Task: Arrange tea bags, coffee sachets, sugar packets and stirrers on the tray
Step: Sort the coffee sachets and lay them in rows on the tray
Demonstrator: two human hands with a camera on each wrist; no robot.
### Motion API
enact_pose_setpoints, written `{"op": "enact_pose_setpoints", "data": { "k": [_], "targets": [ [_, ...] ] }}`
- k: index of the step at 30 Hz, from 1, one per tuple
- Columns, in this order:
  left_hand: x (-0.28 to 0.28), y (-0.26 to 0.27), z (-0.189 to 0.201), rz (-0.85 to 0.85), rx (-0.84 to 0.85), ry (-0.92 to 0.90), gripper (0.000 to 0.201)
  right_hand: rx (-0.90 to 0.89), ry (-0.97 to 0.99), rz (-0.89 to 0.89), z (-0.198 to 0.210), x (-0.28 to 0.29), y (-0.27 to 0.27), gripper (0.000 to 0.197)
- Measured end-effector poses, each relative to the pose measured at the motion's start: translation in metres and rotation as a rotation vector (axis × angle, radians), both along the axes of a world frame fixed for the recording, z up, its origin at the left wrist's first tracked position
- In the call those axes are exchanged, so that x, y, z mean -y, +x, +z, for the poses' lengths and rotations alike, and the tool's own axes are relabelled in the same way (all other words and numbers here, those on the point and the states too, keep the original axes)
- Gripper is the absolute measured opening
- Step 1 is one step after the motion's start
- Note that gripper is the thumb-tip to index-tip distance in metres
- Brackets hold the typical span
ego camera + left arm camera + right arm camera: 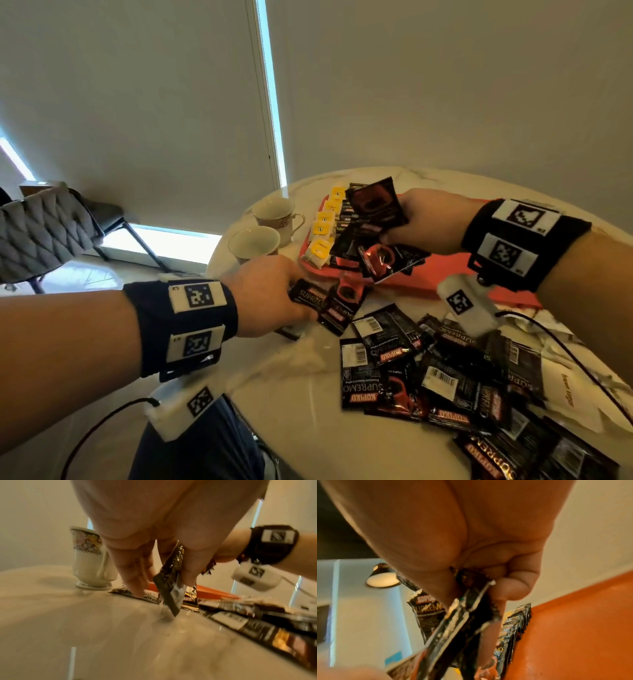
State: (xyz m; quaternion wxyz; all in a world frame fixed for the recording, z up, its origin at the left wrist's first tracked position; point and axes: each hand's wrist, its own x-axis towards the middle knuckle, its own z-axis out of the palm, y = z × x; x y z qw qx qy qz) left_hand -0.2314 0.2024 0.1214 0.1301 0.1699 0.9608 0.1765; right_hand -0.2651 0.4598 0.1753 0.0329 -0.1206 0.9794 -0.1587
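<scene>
An orange tray [424, 284] lies on the marble table, with yellow-tagged tea bags [322, 236] in a row along its left side and black coffee sachets [346, 219] standing beside them. My right hand [421, 222] hovers over the tray and grips several black coffee sachets [376, 205] fanned out; in the right wrist view the held sachets [464, 615] hang above the tray [573, 628]. My left hand [274, 294] is at the tray's near left corner and pinches black coffee sachets [329, 301]. In the left wrist view a pinched sachet [169, 582] stands on edge against the table.
Two white teacups [277, 216] [253, 243] stand left of the tray. A loose heap of black coffee sachets [445, 377] covers the table's near right, with white sugar packets [568, 380] at the right edge. A grey chair [44, 233] stands at far left.
</scene>
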Motion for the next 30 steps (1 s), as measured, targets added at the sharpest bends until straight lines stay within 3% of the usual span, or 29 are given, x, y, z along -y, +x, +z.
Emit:
{"op": "enact_pose_setpoints", "data": {
  "k": [5,8,11,16,21,26,28,30],
  "targets": [
    [-0.014,0.001,-0.006,-0.033,0.046,-0.212,0.016,0.126,-0.239,-0.028,-0.015,-0.004,-0.010,0.011],
    [-0.020,-0.001,-0.004,-0.009,0.077,-0.284,0.019,0.200,-0.270,-0.011,-0.022,-0.004,-0.012,0.003],
    [-0.024,-0.001,0.001,0.011,0.041,-0.330,0.029,0.230,-0.269,-0.023,-0.025,-0.006,-0.015,0.015],
    [-0.031,0.001,0.003,0.037,0.049,-0.381,0.059,0.286,-0.301,-0.044,-0.029,-0.007,-0.012,0.007],
    [-0.035,-0.001,0.007,0.064,0.164,-0.403,0.050,0.290,-0.427,-0.073,-0.029,-0.012,-0.011,0.008],
    [-0.039,-0.002,0.016,0.122,0.299,-0.163,0.022,0.269,-0.710,-0.101,-0.025,-0.018,-0.016,0.016],
    [-0.033,-0.007,0.020,0.215,0.332,0.055,0.012,0.284,-0.860,-0.108,-0.026,-0.020,-0.019,0.015],
    [-0.028,-0.011,0.024,0.353,0.341,0.421,0.024,0.297,-0.964,-0.102,-0.027,-0.020,-0.023,0.015]
  ]
}}
